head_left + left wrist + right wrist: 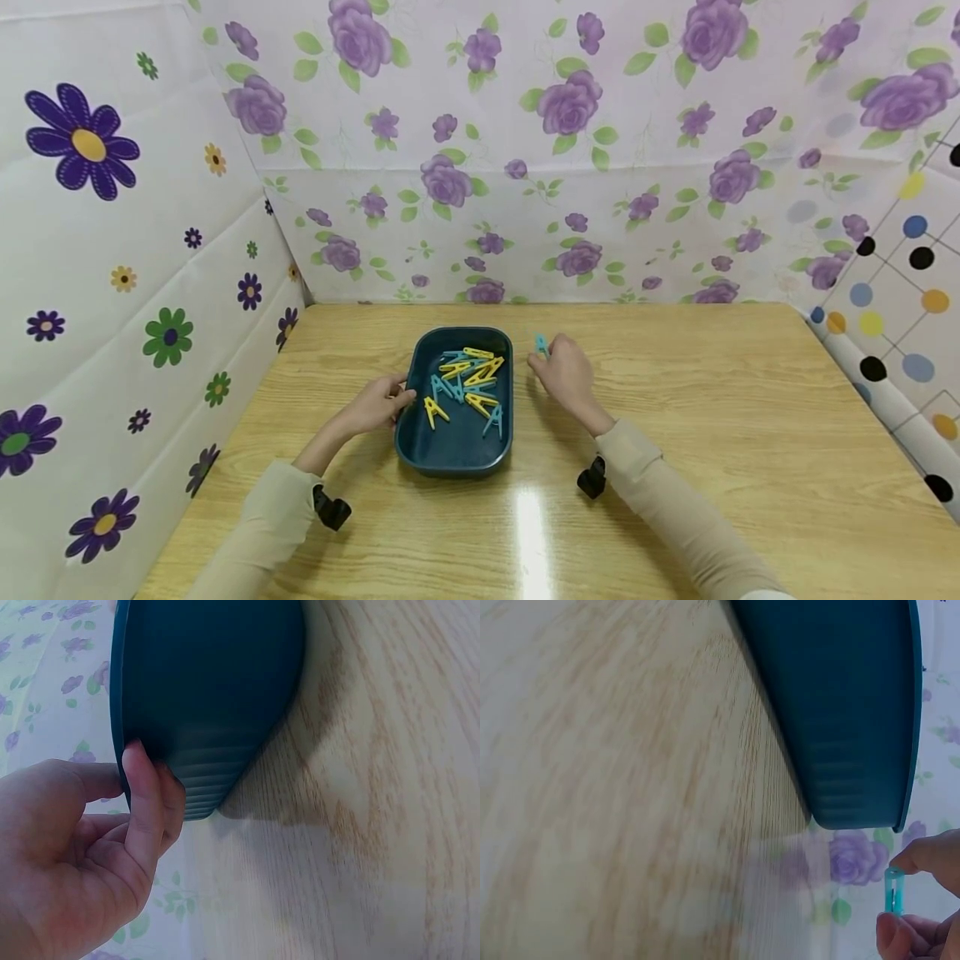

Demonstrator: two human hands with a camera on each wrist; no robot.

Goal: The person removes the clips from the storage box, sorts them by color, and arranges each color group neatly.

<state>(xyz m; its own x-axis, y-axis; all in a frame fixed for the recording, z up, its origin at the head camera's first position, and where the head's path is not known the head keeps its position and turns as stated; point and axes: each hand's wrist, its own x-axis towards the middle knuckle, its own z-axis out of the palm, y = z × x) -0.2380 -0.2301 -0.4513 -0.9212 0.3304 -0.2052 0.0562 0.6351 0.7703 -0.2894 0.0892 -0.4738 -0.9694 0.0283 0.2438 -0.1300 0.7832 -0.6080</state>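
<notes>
A dark teal tray stands on the wooden table, with several yellow and blue clothespins lying in it, such as a yellow clothespin near its left side. My left hand grips the tray's left rim; in the left wrist view the thumb and fingers of that hand close over the tray wall. To the right of the tray, my right hand pinches a blue clothespin. The right wrist view shows this clothespin between thumb and fingers, apart from the tray.
The wooden table extends on both sides of the tray. A floral cloth hangs behind its far edge, and patterned sheets flank it at left and right. Each wrist wears a small black camera.
</notes>
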